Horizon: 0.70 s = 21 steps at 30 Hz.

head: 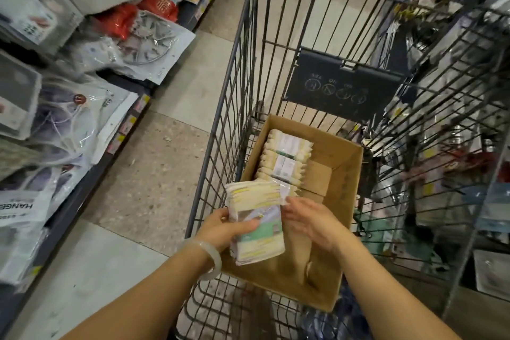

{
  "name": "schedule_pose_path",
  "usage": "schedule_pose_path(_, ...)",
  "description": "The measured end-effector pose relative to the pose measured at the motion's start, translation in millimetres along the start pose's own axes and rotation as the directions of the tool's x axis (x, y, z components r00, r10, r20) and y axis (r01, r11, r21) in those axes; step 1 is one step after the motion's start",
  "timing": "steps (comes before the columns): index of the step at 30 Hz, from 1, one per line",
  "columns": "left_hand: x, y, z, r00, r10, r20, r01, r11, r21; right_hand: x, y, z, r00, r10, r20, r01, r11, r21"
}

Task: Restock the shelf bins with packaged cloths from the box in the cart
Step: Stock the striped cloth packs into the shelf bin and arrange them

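Above the box [342,174], left hand [223,225] gripping cloth packs [256,218], right hand [306,218] flat against them.

Matt cardboard box [340,171]; metal wire cart [234,69]; glossy plastic-wrapped cloths [258,226].

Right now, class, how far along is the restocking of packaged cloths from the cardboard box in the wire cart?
Done: the brown cardboard box is partly emptied, with bare bottom showing. In hand: the left hand grips a stack of cream cloth packs; the right hand touches its edge. Left: a row of packs lies in the box; this stack needs shelving.
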<state>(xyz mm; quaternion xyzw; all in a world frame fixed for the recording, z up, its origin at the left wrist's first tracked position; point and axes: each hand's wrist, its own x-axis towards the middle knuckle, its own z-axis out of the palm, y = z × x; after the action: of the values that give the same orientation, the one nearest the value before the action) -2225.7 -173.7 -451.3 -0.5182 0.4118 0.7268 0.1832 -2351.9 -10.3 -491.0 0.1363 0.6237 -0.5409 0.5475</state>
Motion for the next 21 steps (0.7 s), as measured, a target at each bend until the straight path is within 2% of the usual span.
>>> schedule_pose_path(1,3,-1,-2,0.999,0.005,-0.037,-0.005,1.000,-0.004,12,2,-2,0.989,-0.058,-0.133,0.037,0.987,-0.157)
schedule_pose_path(2,5,-3,-4,0.998,0.010,-0.067,-0.010,1.000,-0.005,24,4,-3,0.967,-0.146,-0.210,0.059,0.927,-0.371)
schedule_pose_path(4,7,-6,-3,0.993,0.026,-0.119,-0.024,1.000,0.015,50,11,-6,0.944,-0.296,-0.145,0.089,0.651,-0.754)
schedule_pose_path(5,10,-8,-3,0.990,0.026,-0.142,-0.023,0.999,0.022,61,15,-6,0.940,-0.333,-0.073,0.106,0.488,-0.867)
schedule_pose_path(6,11,-8,-2,0.988,0.028,-0.154,-0.025,0.999,0.023,72,17,-5,0.933,-0.359,-0.010,0.122,0.344,-0.931)
schedule_pose_path(8,14,-9,-2,0.986,0.020,-0.163,-0.019,1.000,0.012,86,20,-2,0.923,-0.381,0.041,0.103,0.143,-0.984)
schedule_pose_path(10,18,-9,-1,0.984,0.000,-0.176,-0.001,1.000,-0.004,93,20,4,0.915,-0.402,0.037,0.048,0.017,-0.999)
schedule_pose_path(12,19,-8,1,0.983,-0.009,-0.185,0.008,1.000,-0.005,99,22,6,0.893,-0.449,0.020,-0.006,-0.058,-0.998)
schedule_pose_path(14,20,-6,3,0.983,-0.011,-0.182,0.014,1.000,0.018,100,23,9,0.841,-0.541,0.006,-0.039,-0.073,-0.997)
schedule_pose_path(15,20,-5,4,0.984,-0.007,-0.179,0.013,0.999,0.032,98,23,9,0.820,-0.572,-0.014,-0.051,-0.049,-0.997)
schedule_pose_path(16,19,-3,5,0.984,0.001,-0.178,0.007,0.999,0.042,95,22,9,0.833,-0.552,-0.041,-0.050,-0.002,-0.999)
schedule_pose_path(19,11,1,7,0.985,0.021,-0.171,-0.013,0.999,0.048,74,19,0,0.904,-0.398,-0.157,-0.059,0.247,-0.967)
schedule_pose_path(21,2,4,9,0.988,0.049,-0.147,-0.040,0.997,0.060,51,15,-12,0.917,-0.316,-0.244,-0.040,0.534,-0.845)
